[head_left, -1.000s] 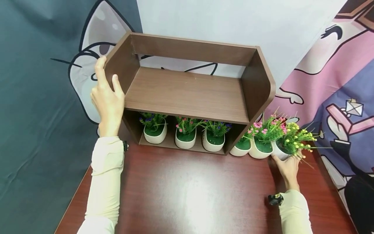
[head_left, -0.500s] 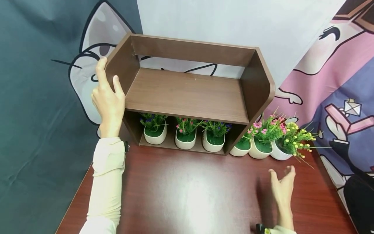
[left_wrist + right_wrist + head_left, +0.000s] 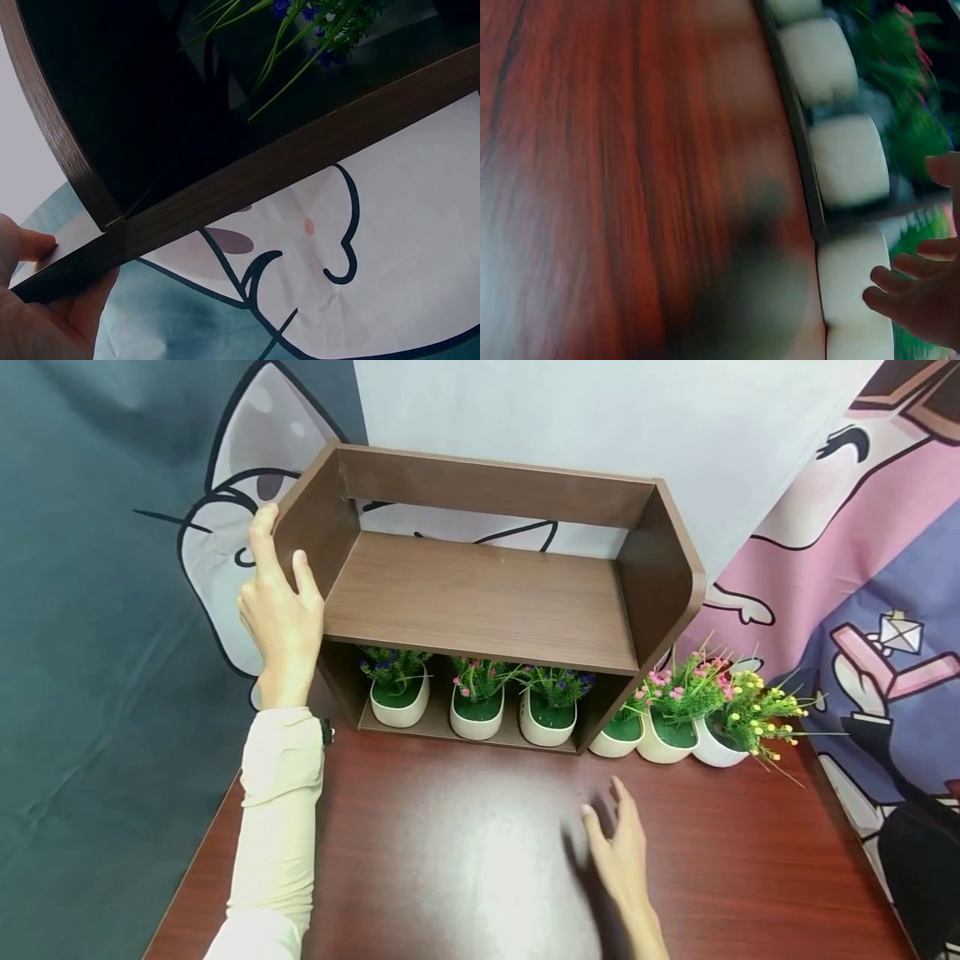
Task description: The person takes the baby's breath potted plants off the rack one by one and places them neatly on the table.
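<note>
My left hand (image 3: 283, 610) grips the left side panel of a brown wooden shelf (image 3: 480, 597). The left wrist view shows thumb and fingers on opposite faces of that panel. Inside the lower compartment stand three white pots of artificial flowers: a blue-flowered one (image 3: 399, 713), a pink one (image 3: 477, 727) and another blue one (image 3: 548, 732). My right hand (image 3: 621, 856) hovers over the table in front of the shelf, fingers spread, holding nothing. Right of the shelf stand a partly hidden pot (image 3: 617, 745), a pink-flowered pot (image 3: 667, 752) and a yellow-flowered pot (image 3: 722, 752).
A glossy reddish-brown table (image 3: 420, 843) bears the shelf and pots. Behind the shelf is a pale wall (image 3: 525, 418). A teal printed cloth (image 3: 97, 652) hangs at the left, and a pink and purple printed cloth (image 3: 825, 560) at the right.
My right hand has let go of the yellow-flowered pot, drawn back toward me and moved left across the table. My left hand has stayed on the shelf's side panel.
</note>
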Demonstrator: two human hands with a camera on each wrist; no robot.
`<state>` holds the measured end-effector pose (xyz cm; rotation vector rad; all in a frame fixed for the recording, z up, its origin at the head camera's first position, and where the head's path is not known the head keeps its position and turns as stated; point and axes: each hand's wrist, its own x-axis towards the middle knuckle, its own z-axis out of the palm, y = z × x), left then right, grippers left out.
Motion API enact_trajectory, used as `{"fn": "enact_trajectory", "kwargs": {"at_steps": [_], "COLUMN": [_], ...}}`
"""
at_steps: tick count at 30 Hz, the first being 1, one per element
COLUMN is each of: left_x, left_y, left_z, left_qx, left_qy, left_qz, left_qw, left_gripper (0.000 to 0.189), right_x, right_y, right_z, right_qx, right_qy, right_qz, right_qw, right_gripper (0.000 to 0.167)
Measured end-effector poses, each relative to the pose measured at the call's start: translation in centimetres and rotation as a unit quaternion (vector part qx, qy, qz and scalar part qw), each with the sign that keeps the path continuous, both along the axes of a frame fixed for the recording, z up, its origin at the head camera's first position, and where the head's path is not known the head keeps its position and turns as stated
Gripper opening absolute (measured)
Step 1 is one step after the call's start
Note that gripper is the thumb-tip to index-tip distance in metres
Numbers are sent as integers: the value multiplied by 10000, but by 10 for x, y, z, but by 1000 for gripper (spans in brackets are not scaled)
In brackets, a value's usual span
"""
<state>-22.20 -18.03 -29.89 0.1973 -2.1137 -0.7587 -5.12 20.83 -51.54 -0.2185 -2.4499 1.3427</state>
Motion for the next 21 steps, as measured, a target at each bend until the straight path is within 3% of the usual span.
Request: {"fn": "enact_trajectory", "kwargs": {"at_steps": [2,5,9,15,21], "left_x": [0,-1,-1,2,1], "left_y": [0,1,1,1,1], "left_z": [0,0,0,-3,-1], "left_qx": [24,59,74,50,42], "left_qy": [-26,-61,-76,-76,-28], "left_qz": [-23,-75,-124,-156,-112], "left_qw": [10000,9999,9999,9998,9999], "left_gripper": [42,42,42,42,42], "right_x": [-11,-34,-60,-79,-110], "right_y": [-13,-30,-50,-69,-81], "right_z": [-4,-10,-10,-8,-22], "right_qx": [100,34,-102,-964,-299], "right_qy": [96,263,16,-454,-247], "right_qz": [319,361,-4,-601,-1136], "right_qw": [9994,9990,9999,9925,9928], "right_gripper": [65,68,75,85,93]}}
